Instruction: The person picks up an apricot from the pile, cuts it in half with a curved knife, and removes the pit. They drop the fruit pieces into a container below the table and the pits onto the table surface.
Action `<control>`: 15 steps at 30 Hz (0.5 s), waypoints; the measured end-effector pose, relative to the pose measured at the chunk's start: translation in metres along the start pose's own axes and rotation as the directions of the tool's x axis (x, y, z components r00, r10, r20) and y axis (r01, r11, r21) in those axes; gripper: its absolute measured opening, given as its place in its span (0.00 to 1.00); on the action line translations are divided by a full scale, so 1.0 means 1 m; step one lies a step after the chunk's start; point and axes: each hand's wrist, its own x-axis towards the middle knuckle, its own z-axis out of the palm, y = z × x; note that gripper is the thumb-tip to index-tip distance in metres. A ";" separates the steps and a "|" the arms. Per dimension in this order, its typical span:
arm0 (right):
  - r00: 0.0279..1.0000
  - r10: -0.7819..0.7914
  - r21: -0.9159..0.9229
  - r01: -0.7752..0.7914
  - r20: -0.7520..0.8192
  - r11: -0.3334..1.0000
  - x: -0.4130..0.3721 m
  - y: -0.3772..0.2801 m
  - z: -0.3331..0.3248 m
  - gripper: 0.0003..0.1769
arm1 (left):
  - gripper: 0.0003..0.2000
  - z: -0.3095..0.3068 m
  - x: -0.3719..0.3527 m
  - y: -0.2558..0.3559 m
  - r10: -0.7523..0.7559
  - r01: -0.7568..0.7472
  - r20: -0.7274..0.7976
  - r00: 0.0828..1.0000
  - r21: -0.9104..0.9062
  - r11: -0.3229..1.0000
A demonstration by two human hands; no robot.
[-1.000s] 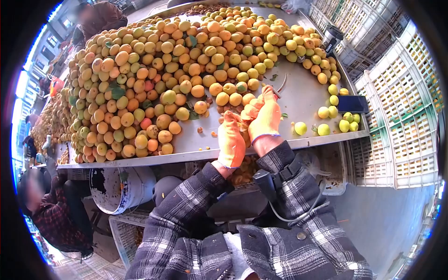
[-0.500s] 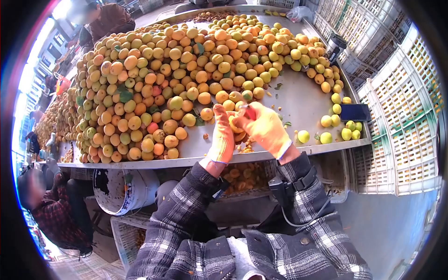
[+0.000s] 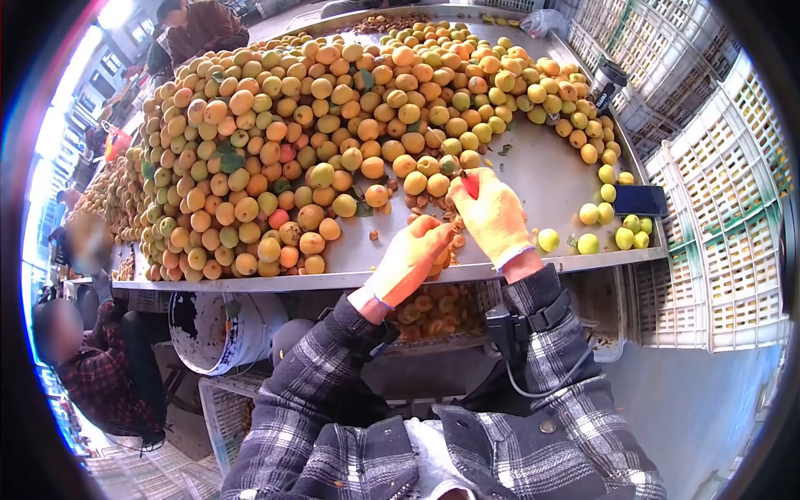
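My left hand [image 3: 410, 260], in an orange glove, is closed in a pinch over the table's front edge. Whatever its fingertips hold is hidden or too small to name. Close by on the right, my right hand [image 3: 493, 218], gloved the same way, is closed around a small tool with a red handle [image 3: 472, 185]; its working end is not clear. Brown pits and orange fruit scraps [image 3: 430, 204] lie behind and beneath the hands. A large heap of apricots [image 3: 275, 158] covers the table to the left and beyond.
A phone [image 3: 640, 200] and loose greenish apricots [image 3: 588, 243] lie at the right of the metal table [image 3: 533, 175]. Stacked plastic crates [image 3: 717, 250] stand beyond it. Below the edge are a crate of cut fruit [image 3: 437, 312] and a white bucket [image 3: 258, 329]. Another person [image 3: 104, 367] sits at left.
My hands have drawn slightly apart. My left hand has turned palm down, and the split apricot seen between the hands no longer shows there. My right hand still grips the red-handled tool.
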 end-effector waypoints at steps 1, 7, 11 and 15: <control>0.999 -0.008 -0.002 0.008 -0.040 1.000 -0.001 -0.002 -0.002 0.19 | 0.16 -0.002 -0.002 0.003 -0.002 0.002 0.001 1.000 0.001 1.000; 0.992 0.011 -0.016 -0.013 -0.129 1.000 0.001 -0.005 -0.009 0.20 | 0.11 -0.017 -0.021 0.026 -0.191 0.221 0.332 0.924 -0.054 0.974; 0.989 0.012 0.003 -0.011 -0.150 1.000 0.001 -0.009 -0.011 0.19 | 0.11 -0.004 -0.034 0.008 -0.391 0.207 0.574 0.720 0.360 0.910; 0.986 -0.068 -0.037 0.063 -0.153 0.997 -0.002 -0.006 -0.006 0.17 | 0.14 -0.009 -0.024 -0.049 -0.340 0.127 0.568 0.750 0.380 0.916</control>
